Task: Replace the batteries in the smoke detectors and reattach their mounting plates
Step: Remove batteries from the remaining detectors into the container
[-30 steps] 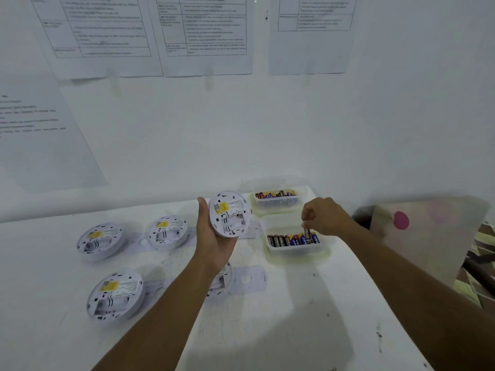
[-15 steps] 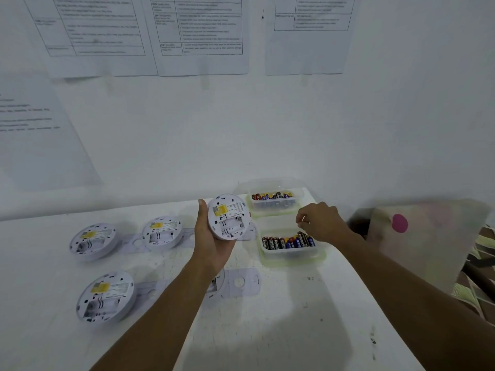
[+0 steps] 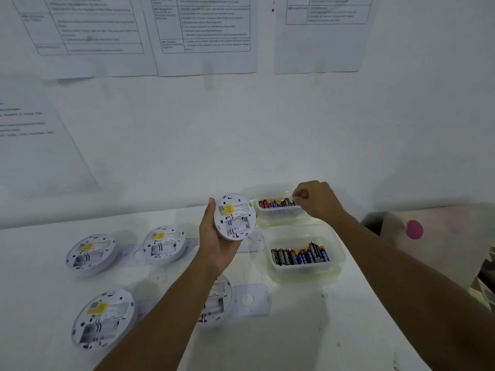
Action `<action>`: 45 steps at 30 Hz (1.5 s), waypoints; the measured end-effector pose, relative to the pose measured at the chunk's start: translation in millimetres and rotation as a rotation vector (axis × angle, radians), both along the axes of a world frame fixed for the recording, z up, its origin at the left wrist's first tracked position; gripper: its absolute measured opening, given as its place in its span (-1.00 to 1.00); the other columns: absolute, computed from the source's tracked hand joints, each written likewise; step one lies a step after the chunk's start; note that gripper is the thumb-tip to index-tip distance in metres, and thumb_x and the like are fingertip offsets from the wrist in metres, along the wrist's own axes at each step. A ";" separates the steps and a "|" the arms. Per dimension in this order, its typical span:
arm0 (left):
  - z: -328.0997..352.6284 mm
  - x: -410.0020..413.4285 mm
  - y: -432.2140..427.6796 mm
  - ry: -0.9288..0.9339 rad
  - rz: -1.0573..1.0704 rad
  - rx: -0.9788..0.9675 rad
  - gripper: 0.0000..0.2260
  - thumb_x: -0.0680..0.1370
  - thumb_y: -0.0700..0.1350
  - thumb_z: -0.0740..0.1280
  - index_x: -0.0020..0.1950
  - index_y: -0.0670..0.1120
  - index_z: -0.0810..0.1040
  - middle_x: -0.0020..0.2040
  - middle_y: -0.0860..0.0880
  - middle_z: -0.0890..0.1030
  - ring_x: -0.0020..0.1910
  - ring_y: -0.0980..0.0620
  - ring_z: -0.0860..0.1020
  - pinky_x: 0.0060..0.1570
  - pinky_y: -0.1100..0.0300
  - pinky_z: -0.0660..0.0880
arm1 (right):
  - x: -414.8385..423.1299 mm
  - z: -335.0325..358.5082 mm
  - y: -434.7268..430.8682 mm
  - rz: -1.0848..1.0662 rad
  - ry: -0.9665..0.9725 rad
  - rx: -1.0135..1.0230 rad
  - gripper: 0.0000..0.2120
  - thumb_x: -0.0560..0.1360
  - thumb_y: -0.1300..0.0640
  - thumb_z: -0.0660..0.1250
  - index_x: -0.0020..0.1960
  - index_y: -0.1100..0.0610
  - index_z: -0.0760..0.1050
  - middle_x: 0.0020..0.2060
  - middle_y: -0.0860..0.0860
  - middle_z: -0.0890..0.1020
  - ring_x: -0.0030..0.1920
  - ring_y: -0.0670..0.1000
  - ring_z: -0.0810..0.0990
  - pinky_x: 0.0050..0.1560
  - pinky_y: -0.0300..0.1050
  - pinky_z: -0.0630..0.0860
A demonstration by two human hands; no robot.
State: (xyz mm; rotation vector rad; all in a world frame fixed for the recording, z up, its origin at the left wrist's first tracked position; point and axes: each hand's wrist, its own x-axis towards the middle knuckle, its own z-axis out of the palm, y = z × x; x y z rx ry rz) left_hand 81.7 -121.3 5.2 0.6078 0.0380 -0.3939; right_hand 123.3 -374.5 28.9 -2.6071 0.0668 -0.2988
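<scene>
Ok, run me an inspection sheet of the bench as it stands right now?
Surface: white table, scuffed.
Job's things: one smoke detector held back-up, battery bay looks empty; four more detectors lie back-up, one partly hidden by the forearm; mounting plates beside them; far battery tub and near battery tub.
Clutter: nothing seen.
Hands: left hand grips the detector; right hand pinched over the far tub, contents hidden.
Cables: nothing seen.
Surroundings: printed sheets on wall.
</scene>
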 end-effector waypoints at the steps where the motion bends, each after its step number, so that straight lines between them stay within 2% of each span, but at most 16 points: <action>1: -0.5 4.0 0.3 0.008 0.003 -0.005 -0.51 0.45 0.20 0.31 0.14 -0.15 0.68 0.31 -0.24 0.55 0.39 -0.25 0.43 0.45 -0.13 0.26 | 8.5 0.6 -0.9 -0.011 0.015 -0.004 -0.94 0.47 0.16 0.40 -0.11 0.08 0.66 -0.24 -0.05 0.65 -0.16 -0.02 0.63 -0.04 -0.10 0.59; 4: -4.1 15.1 0.4 0.022 0.013 -0.004 -0.52 0.46 0.20 0.31 0.13 -0.14 0.68 0.32 -0.24 0.54 0.39 -0.25 0.42 0.45 -0.13 0.26 | 32.0 -0.5 -2.2 -0.010 0.074 -0.066 -0.94 0.45 0.15 0.43 -0.10 0.10 0.66 -0.16 0.02 0.69 -0.15 0.03 0.65 -0.03 -0.06 0.60; 7: -6.4 22.7 2.2 0.029 0.026 0.016 -0.53 0.47 0.20 0.29 0.11 -0.13 0.69 0.30 -0.24 0.56 0.38 -0.25 0.43 0.43 -0.13 0.29 | 47.7 -3.8 3.0 -0.034 0.164 -0.139 -0.93 0.44 0.12 0.45 -0.08 0.07 0.65 -0.10 0.02 0.66 -0.15 0.03 0.60 -0.09 -0.13 0.53; 10: -7.9 28.3 6.2 0.032 0.034 0.041 -0.51 0.47 0.21 0.28 0.13 -0.14 0.69 0.31 -0.24 0.55 0.38 -0.25 0.43 0.41 -0.12 0.31 | 57.9 -7.2 9.8 -0.061 0.242 -0.222 -0.89 0.42 0.07 0.47 -0.07 0.05 0.63 -0.09 0.00 0.63 -0.14 0.06 0.60 -0.14 -0.13 0.47; 13: -9.0 32.2 10.2 0.032 0.036 0.056 -0.52 0.47 0.21 0.26 0.10 -0.13 0.70 0.29 -0.24 0.56 0.38 -0.25 0.43 0.41 -0.11 0.31 | 64.6 -9.6 16.2 -0.095 0.277 -0.332 -0.82 0.39 0.03 0.49 -0.07 0.09 0.61 -0.12 0.01 0.64 -0.13 0.08 0.63 -0.11 -0.11 0.52; 18: -10.1 36.3 13.0 0.034 0.025 0.073 -0.53 0.47 0.21 0.25 0.07 -0.12 0.71 0.26 -0.22 0.59 0.39 -0.25 0.42 0.42 -0.12 0.30 | 72.9 -20.1 22.1 -0.156 0.258 -0.380 -0.83 0.34 0.19 0.44 -0.07 0.09 0.59 -0.13 0.04 0.65 -0.23 0.05 0.60 -0.10 -0.12 0.51; 21: -11.8 38.5 12.8 0.033 0.028 0.059 -0.53 0.46 0.21 0.27 0.08 -0.12 0.71 0.27 -0.22 0.58 0.40 -0.26 0.41 0.42 -0.12 0.29 | 70.8 -20.2 20.8 -0.175 0.256 -0.290 -0.75 0.32 0.18 0.41 0.00 0.06 0.58 -0.10 -0.02 0.61 -0.13 0.07 0.60 0.03 -0.07 0.50; 23: -12.0 39.7 11.9 0.032 0.032 0.057 -0.54 0.46 0.20 0.27 0.06 -0.12 0.71 0.24 -0.22 0.60 0.40 -0.27 0.41 0.43 -0.13 0.28 | 67.9 -14.1 20.3 -0.165 0.234 -0.139 -0.78 0.34 0.11 0.44 -0.02 -0.04 0.59 -0.12 -0.06 0.61 -0.14 0.05 0.62 0.04 -0.07 0.52; 25: -12.0 39.3 11.0 0.037 0.029 0.054 -0.54 0.46 0.20 0.28 0.07 -0.12 0.71 0.27 -0.23 0.58 0.40 -0.27 0.41 0.43 -0.13 0.28 | 60.5 -4.0 21.9 -0.135 0.192 0.086 -0.85 0.36 0.12 0.45 -0.09 -0.04 0.63 -0.17 -0.01 0.68 -0.31 0.01 0.61 -0.15 -0.13 0.58; 28: -12.0 41.4 10.8 0.049 0.045 0.045 -0.53 0.46 0.21 0.30 0.12 -0.12 0.69 0.34 -0.24 0.52 0.41 -0.27 0.39 0.44 -0.13 0.27 | 40.0 14.8 33.2 -0.038 0.157 0.441 -0.86 0.39 0.21 0.45 -0.07 0.04 0.63 -0.23 0.10 0.70 -0.40 -0.03 0.54 -0.48 -0.27 0.41; 32: -9.4 37.9 8.6 0.045 0.059 0.048 -0.52 0.47 0.21 0.29 0.14 -0.12 0.68 0.34 -0.24 0.52 0.37 -0.25 0.43 0.42 -0.13 0.29 | -0.5 29.0 59.4 0.124 0.116 0.798 -0.89 0.43 0.23 0.47 -0.06 0.16 0.59 -0.22 0.20 0.70 -0.30 -0.04 0.61 -0.38 -0.31 0.41; 34: -6.8 35.4 7.0 0.024 0.067 0.054 -0.49 0.49 0.21 0.26 0.21 -0.14 0.63 0.32 -0.25 0.53 0.30 -0.22 0.48 0.40 -0.12 0.32 | -17.7 26.4 76.6 0.141 0.085 0.842 -0.88 0.42 0.24 0.49 -0.07 0.21 0.58 -0.24 0.19 0.70 -0.31 -0.03 0.62 -0.33 -0.35 0.47; 38: -3.0 27.8 5.5 -0.019 0.078 0.092 -0.46 0.54 0.22 0.20 0.30 -0.17 0.52 0.21 -0.25 0.57 0.18 -0.19 0.52 0.35 -0.08 0.32 | -39.7 8.0 110.9 0.121 -0.045 0.840 -0.89 0.40 0.22 0.52 -0.14 0.18 0.59 -0.35 0.04 0.69 -0.33 -0.06 0.62 -0.22 -0.21 0.53; 41: -0.1 21.8 7.4 -0.025 0.097 0.133 -0.44 0.53 0.23 0.19 0.31 -0.17 0.52 0.20 -0.25 0.57 0.19 -0.18 0.49 0.31 -0.06 0.33 | -49.5 -6.5 131.7 0.056 -0.149 0.766 -0.92 0.41 0.17 0.51 -0.18 0.12 0.61 -0.30 -0.04 0.68 -0.30 -0.14 0.60 -0.22 -0.28 0.51; 43: 2.1 17.3 10.1 -0.013 0.119 0.150 -0.41 0.54 0.24 0.18 0.37 -0.16 0.48 0.26 -0.26 0.55 0.23 -0.20 0.50 0.36 -0.08 0.33 | -56.0 -15.4 142.9 0.021 -0.230 0.691 -0.91 0.43 0.09 0.50 -0.19 0.09 0.63 -0.30 -0.05 0.64 -0.30 -0.15 0.53 -0.22 -0.22 0.49; 45: 4.3 13.0 14.0 -0.003 0.132 0.158 -0.40 0.52 0.25 0.19 0.37 -0.15 0.48 0.25 -0.25 0.56 0.19 -0.18 0.53 0.29 -0.04 0.40 | -62.0 -24.1 151.9 0.007 -0.310 0.574 -0.92 0.46 0.03 0.46 -0.15 0.03 0.64 -0.24 -0.08 0.61 -0.21 -0.13 0.53 -0.17 -0.17 0.50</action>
